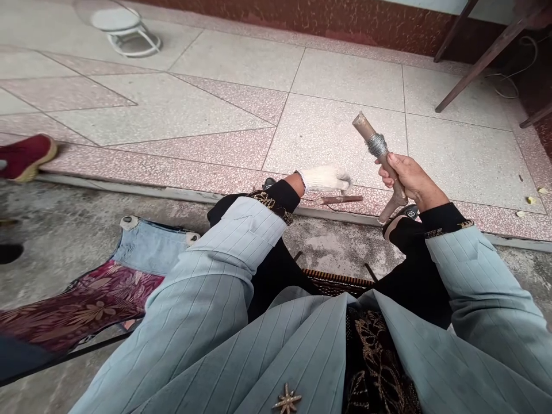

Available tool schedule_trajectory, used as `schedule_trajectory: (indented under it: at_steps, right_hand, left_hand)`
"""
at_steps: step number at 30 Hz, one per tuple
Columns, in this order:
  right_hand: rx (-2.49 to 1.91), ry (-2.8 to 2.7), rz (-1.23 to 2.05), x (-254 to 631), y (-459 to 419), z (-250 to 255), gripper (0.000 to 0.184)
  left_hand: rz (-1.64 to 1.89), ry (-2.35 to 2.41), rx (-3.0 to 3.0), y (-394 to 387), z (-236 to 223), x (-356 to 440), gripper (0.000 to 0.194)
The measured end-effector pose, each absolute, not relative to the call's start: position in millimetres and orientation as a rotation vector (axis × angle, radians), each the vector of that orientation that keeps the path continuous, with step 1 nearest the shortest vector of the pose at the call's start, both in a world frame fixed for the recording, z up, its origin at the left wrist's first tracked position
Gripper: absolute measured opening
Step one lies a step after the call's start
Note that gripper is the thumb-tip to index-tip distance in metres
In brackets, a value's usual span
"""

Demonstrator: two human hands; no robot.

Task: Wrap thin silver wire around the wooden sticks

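- Spanning the frame's upper half: speckled terrazzo floor [340, 123].
- Crooked wooden branch [393, 173], right of center, slanting in the bare right hand [414, 177], fingers wrapped around it.
- White-gloved left hand [323, 178], near center, fingers curled down; cannot tell whether it grips anything.
- Short stick [345, 199], just below that hand, on the floor's edge.
- Coiled metal wire [377, 145], wound around the branch's upper part.

Wire coil [378, 145] around branch [391, 174] at right; stick [344, 199] on tiled floor [340, 132] left of branch; stool [116, 20] back left.
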State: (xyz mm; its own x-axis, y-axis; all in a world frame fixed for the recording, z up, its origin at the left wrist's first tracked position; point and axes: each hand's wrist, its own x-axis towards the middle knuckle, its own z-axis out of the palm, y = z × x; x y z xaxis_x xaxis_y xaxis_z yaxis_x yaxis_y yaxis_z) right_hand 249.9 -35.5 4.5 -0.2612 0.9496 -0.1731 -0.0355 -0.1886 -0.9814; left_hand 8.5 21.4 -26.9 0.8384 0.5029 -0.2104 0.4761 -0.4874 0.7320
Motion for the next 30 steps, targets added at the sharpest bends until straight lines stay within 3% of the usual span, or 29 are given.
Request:
schedule_trajectory:
  at_steps: [6,15,23,30]
  right_hand:
    - [-1.139,-1.231,1.575,254,-35,8,0.049]
    - [-1.23,-1.341,1.526,253,-38,11,0.052]
    - [-1.234,-1.328,1.51,251,-36,11,0.052]
    - [-0.962,-1.504,1.795,263,-44,13,0.048]
  left_hand:
    - [0.134,0.609,1.662,19,-39,11,0.021]
    - [0.154,0.688,1.476,10,-31,13,0.021]
    - [0.301,0.884,1.23,7,-38,11,0.004]
    - [0.322,0.901,1.228,3,-36,9,0.007]
